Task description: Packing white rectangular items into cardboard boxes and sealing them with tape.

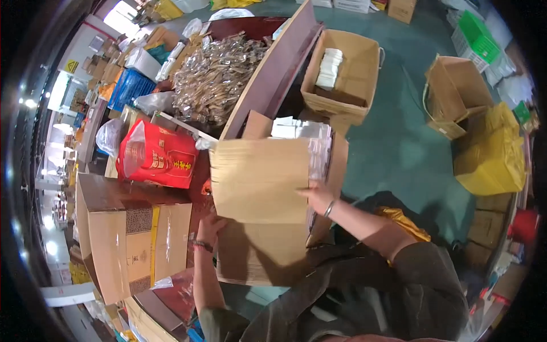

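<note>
In front of me is a broad piece of corrugated cardboard (260, 181) with a crease across it and small cuts along its left edge. It partly covers an open carton (339, 164) holding stacks of white packs in clear plastic (320, 156). My left hand (210, 231) grips the cardboard's left edge near the crease. At its right edge is my right hand (319, 199), with a finger stretched over the top face and the other fingers curled at the edge. What lies beneath the cardboard is hidden.
A large taped carton (141, 243) and a red bag (160, 156) stand left. Beyond a wooden board (273, 72) lies a heap of plastic-wrapped brown items (220, 79). An open carton with white packs (329, 68) stands ahead; another carton (459, 89) and a yellow bag (491, 149) are right.
</note>
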`<state>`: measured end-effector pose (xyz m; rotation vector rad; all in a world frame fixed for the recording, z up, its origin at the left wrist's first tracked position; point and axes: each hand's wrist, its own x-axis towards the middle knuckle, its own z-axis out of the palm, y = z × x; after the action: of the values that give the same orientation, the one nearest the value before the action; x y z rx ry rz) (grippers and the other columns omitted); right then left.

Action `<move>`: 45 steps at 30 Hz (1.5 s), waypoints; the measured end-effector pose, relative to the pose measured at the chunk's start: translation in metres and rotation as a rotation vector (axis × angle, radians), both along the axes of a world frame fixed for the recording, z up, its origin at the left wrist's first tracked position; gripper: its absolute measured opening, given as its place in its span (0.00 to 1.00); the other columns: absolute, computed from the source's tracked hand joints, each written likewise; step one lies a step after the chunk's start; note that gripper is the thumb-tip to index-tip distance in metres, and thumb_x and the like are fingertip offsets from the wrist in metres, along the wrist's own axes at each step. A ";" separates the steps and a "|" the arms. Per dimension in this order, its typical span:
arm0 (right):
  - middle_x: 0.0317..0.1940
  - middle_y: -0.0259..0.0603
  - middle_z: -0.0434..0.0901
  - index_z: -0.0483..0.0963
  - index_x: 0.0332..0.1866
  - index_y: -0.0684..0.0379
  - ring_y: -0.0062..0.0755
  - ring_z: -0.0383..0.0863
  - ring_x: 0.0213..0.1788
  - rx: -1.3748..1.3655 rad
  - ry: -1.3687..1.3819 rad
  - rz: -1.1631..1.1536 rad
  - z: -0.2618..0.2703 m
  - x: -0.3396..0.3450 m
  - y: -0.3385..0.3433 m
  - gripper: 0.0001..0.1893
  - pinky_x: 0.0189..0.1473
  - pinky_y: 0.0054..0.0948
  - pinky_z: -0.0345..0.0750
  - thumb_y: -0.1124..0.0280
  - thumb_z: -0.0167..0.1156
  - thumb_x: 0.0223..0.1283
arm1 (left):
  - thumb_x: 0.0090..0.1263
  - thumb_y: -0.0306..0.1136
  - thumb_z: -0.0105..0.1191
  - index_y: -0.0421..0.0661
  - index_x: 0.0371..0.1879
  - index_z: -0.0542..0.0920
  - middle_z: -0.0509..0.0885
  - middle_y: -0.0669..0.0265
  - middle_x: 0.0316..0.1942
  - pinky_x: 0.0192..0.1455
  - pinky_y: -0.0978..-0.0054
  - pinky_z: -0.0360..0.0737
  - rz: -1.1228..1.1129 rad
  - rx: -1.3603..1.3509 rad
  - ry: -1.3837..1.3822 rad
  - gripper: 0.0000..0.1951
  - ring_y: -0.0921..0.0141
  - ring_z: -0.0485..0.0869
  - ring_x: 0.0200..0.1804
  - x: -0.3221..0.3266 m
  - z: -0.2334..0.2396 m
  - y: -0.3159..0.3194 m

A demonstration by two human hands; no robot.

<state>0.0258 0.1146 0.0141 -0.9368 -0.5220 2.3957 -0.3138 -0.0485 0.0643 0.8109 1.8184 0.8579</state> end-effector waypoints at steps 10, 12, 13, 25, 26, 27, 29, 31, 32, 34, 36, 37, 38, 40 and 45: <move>0.45 0.41 0.78 0.73 0.48 0.62 0.36 0.78 0.47 -0.144 -0.010 -0.079 -0.081 0.014 0.066 0.14 0.49 0.40 0.76 0.81 0.58 0.55 | 0.64 0.29 0.49 0.43 0.43 0.77 0.79 0.58 0.36 0.50 0.63 0.72 0.270 0.268 0.987 0.10 0.59 0.77 0.42 0.076 -0.056 0.084; 0.49 0.40 0.77 0.71 0.52 0.60 0.37 0.77 0.52 -0.060 -0.028 -0.162 -0.095 0.021 0.100 0.16 0.52 0.42 0.75 0.78 0.57 0.57 | 0.65 0.31 0.48 0.46 0.46 0.75 0.76 0.58 0.37 0.53 0.58 0.68 0.269 0.210 1.084 0.12 0.57 0.73 0.45 0.092 -0.073 0.125; 0.49 0.40 0.77 0.71 0.52 0.60 0.37 0.77 0.52 -0.068 -0.035 -0.132 -0.098 0.022 0.108 0.16 0.52 0.42 0.75 0.78 0.57 0.57 | 0.66 0.33 0.47 0.47 0.48 0.74 0.75 0.57 0.38 0.54 0.57 0.66 0.282 0.154 1.146 0.13 0.57 0.72 0.46 0.097 -0.086 0.133; 0.40 0.48 0.80 0.74 0.43 0.63 0.34 0.83 0.36 0.285 -0.808 0.799 -0.079 0.086 0.229 0.15 0.36 0.33 0.82 0.63 0.62 0.58 | 0.66 0.36 0.49 0.51 0.57 0.71 0.71 0.56 0.51 0.61 0.51 0.60 0.284 -0.178 0.969 0.20 0.53 0.68 0.55 0.139 -0.183 0.185; 0.47 0.49 0.77 0.73 0.47 0.62 0.38 0.78 0.47 0.928 -0.795 0.725 -0.076 0.079 0.244 0.18 0.46 0.39 0.77 0.61 0.61 0.57 | 0.65 0.35 0.49 0.49 0.59 0.69 0.69 0.54 0.55 0.64 0.50 0.56 0.298 -0.155 1.048 0.22 0.52 0.64 0.60 0.151 -0.169 0.195; 0.54 0.50 0.74 0.72 0.51 0.61 0.41 0.73 0.58 1.571 -0.699 0.592 -0.070 0.066 0.257 0.21 0.57 0.45 0.73 0.59 0.60 0.56 | 0.65 0.33 0.48 0.47 0.61 0.67 0.66 0.52 0.60 0.66 0.49 0.52 0.321 -0.136 1.137 0.23 0.50 0.61 0.64 0.160 -0.154 0.200; 0.68 0.44 0.57 0.66 0.62 0.53 0.49 0.48 0.71 1.986 -0.530 0.782 -0.057 0.019 0.278 0.31 0.67 0.59 0.49 0.63 0.63 0.49 | 0.69 0.49 0.42 0.49 0.67 0.60 0.53 0.54 0.70 0.69 0.43 0.33 0.230 -0.138 1.008 0.30 0.50 0.44 0.72 0.197 -0.150 0.194; 0.72 0.42 0.43 0.58 0.68 0.45 0.53 0.33 0.74 2.006 -0.460 1.088 -0.058 -0.031 0.288 0.39 0.67 0.65 0.35 0.54 0.62 0.48 | 0.68 0.58 0.38 0.52 0.68 0.59 0.51 0.56 0.71 0.68 0.41 0.30 -0.002 -0.238 1.014 0.33 0.49 0.42 0.73 0.223 -0.146 0.211; 0.72 0.42 0.43 0.58 0.68 0.45 0.53 0.33 0.74 2.010 -0.436 1.094 -0.068 -0.052 0.288 0.39 0.67 0.65 0.35 0.54 0.62 0.48 | 0.68 0.58 0.38 0.52 0.68 0.59 0.51 0.56 0.71 0.68 0.41 0.30 0.012 -0.253 1.016 0.33 0.49 0.42 0.73 0.226 -0.149 0.217; 0.73 0.42 0.41 0.52 0.70 0.39 0.55 0.32 0.73 2.125 -0.550 1.193 -0.100 -0.081 0.289 0.39 0.66 0.67 0.33 0.46 0.57 0.51 | 0.63 0.63 0.40 0.56 0.66 0.62 0.54 0.61 0.71 0.65 0.34 0.35 -0.066 -0.298 1.060 0.35 0.48 0.46 0.71 0.222 -0.157 0.234; 0.73 0.42 0.40 0.51 0.71 0.39 0.55 0.32 0.74 2.083 -0.568 1.292 -0.126 -0.090 0.290 0.38 0.66 0.66 0.34 0.44 0.54 0.54 | 0.64 0.64 0.38 0.57 0.67 0.61 0.52 0.61 0.71 0.64 0.33 0.32 -0.058 -0.331 0.982 0.35 0.48 0.43 0.72 0.212 -0.166 0.238; 0.73 0.42 0.40 0.50 0.71 0.39 0.55 0.31 0.74 2.040 -0.598 1.381 -0.138 -0.092 0.288 0.38 0.66 0.66 0.34 0.42 0.50 0.56 | 0.64 0.65 0.36 0.57 0.68 0.59 0.51 0.62 0.72 0.63 0.32 0.29 -0.055 -0.351 0.909 0.36 0.49 0.41 0.73 0.207 -0.170 0.237; 0.73 0.42 0.39 0.52 0.71 0.39 0.55 0.31 0.73 2.064 -0.617 1.368 -0.149 -0.087 0.286 0.36 0.66 0.64 0.35 0.40 0.47 0.58 | 0.63 0.65 0.37 0.58 0.67 0.60 0.50 0.63 0.72 0.61 0.29 0.30 -0.063 -0.345 0.903 0.36 0.49 0.40 0.73 0.208 -0.180 0.235; 0.74 0.41 0.37 0.50 0.71 0.38 0.54 0.29 0.74 2.046 -0.629 1.439 -0.155 -0.085 0.284 0.36 0.68 0.61 0.33 0.38 0.44 0.59 | 0.62 0.65 0.39 0.60 0.67 0.61 0.50 0.63 0.72 0.60 0.28 0.32 -0.067 -0.369 0.872 0.36 0.47 0.40 0.72 0.210 -0.189 0.235; 0.73 0.42 0.39 0.53 0.70 0.37 0.55 0.31 0.73 1.966 -0.634 1.437 -0.177 -0.079 0.280 0.35 0.69 0.59 0.34 0.41 0.49 0.57 | 0.61 0.64 0.40 0.60 0.65 0.63 0.53 0.62 0.71 0.59 0.26 0.32 -0.019 -0.319 0.868 0.35 0.45 0.41 0.72 0.219 -0.223 0.225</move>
<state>-0.0534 0.3942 -0.1626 -0.0832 -3.4611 0.6630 -0.0952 0.1766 -0.1583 1.0762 2.5967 0.1605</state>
